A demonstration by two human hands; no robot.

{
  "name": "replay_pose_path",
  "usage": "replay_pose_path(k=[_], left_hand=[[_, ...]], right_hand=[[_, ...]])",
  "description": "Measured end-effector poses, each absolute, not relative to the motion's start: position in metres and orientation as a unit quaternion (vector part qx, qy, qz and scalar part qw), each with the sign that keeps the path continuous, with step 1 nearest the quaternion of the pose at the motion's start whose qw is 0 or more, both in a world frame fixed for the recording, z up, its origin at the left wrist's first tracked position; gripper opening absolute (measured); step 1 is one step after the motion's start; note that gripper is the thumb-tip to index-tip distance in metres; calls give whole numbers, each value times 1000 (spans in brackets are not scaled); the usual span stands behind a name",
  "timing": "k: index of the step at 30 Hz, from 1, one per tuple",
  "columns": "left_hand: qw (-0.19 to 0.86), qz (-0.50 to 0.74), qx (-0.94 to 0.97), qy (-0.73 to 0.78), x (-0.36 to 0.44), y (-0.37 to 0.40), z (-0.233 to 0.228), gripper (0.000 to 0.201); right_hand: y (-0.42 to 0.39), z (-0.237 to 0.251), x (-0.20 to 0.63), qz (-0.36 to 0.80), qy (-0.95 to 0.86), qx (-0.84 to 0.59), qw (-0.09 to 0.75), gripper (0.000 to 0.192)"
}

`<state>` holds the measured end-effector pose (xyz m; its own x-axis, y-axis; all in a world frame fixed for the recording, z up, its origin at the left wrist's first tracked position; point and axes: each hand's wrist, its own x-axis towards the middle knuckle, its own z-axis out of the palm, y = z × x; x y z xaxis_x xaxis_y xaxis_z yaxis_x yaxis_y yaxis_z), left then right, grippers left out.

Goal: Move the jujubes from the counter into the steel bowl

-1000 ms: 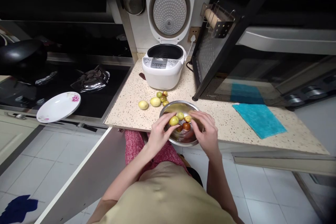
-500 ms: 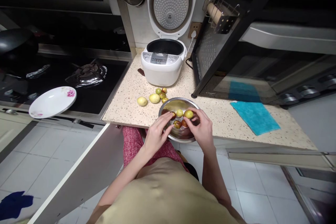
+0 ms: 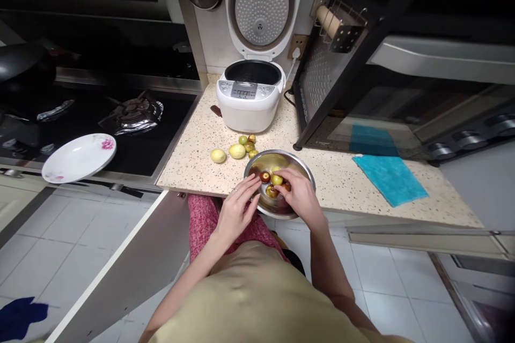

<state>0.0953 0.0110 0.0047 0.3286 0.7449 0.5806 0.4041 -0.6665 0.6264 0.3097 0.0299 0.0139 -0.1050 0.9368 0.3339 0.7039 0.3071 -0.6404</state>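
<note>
While the left hand is loosely open and empty by the left rim of the metal bowl, the right hand curled inward, grip unclear, small fruits between them inside, glossy, roundish, yellow-green to red-brown.

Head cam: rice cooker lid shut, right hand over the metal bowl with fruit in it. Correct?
Not the lid: the head view shows it raised open on the rice cooker. Right hand over the metal bowl with fruit in it stands.
</note>
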Motion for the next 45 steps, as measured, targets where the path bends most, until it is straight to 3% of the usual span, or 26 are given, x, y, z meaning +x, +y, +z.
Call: replay_pose_path(k=[21,31,41,45], left_hand=[[172,447,797,367,87,21,2,35],[105,416,820,378,67,69,-1,49],[37,191,917,349,89,151,5,43],[30,168,927,334,94,157,6,39]], right_hand=[[38,16,306,162,-725,-593,310,21],[24,20,327,95,-660,-586,460,16],[4,10,341,12,-654,-582,483,16],[2,11,343,-6,-651,-577,494,15]])
